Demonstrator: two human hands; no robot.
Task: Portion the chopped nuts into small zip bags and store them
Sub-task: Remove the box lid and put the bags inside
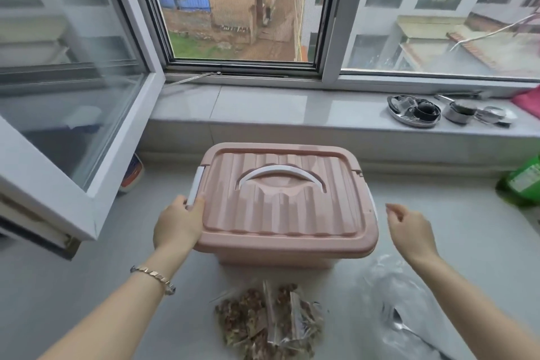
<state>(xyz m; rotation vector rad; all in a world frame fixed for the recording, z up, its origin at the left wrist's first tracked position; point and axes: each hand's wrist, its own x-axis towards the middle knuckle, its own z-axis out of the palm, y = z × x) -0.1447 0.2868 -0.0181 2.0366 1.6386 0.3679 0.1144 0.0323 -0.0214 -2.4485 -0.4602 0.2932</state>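
Reader: Firstly, what does each hand do?

Legend: Left hand [178,222] grips the lower end of the white side latch [195,184] of the pink storage box [277,260], thumb and fingers curled round it. Right hand [409,231] hovers just beside the box's right edge, fingers loosely bent, grasping nothing.

Reader: And how should the box handle?

Legend: Rigid moulded plastic, probably light. The ribbed lid [280,210] is closed and likely lifts free only once both latches are released; the right one is mostly hidden past the lid's rim. The white carry handle [280,171] lies folded flat in its recess, the sound place to lift from.

Reader: Where are the nuts?

Legend: Filled zip bags [268,321] lie heaped on the grey counter [87,286], just in front of the box. They look soft, slippery and shifting. Pinching the sealed top strip seems the safer hold, since squeezing the body may crush the contents or pop a seal. Crumpled clear plastic [409,301] lies to their right.
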